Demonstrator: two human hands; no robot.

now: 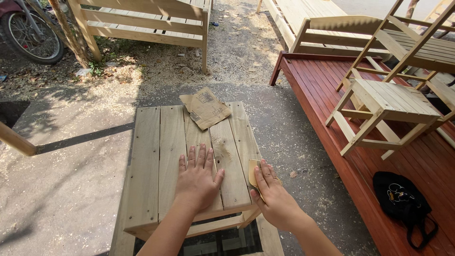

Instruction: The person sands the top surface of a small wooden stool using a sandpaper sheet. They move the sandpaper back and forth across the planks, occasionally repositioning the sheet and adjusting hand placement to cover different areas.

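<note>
Your left hand [196, 180] is lying flat, open, steadying the slatted wooden stool [156, 156] | your right hand [275, 194] is pinching folded sandpaper [252, 171] against the stool's right edge | sandpaper looking thin, limp, light: keep fingers pressing flat | spare sandpaper sheet [204, 108] lying beyond your left fingertips.

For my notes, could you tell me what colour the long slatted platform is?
Reddish-brown platform, clearest in the head view.

My left hand [198, 178] lies flat, fingers spread, on the slatted wooden stool [151, 161]. My right hand [275, 196] presses a small sandpaper piece [253, 171] against its edge at three o'clock. A larger sandpaper sheet [205, 108] lies at twelve o'clock.
</note>
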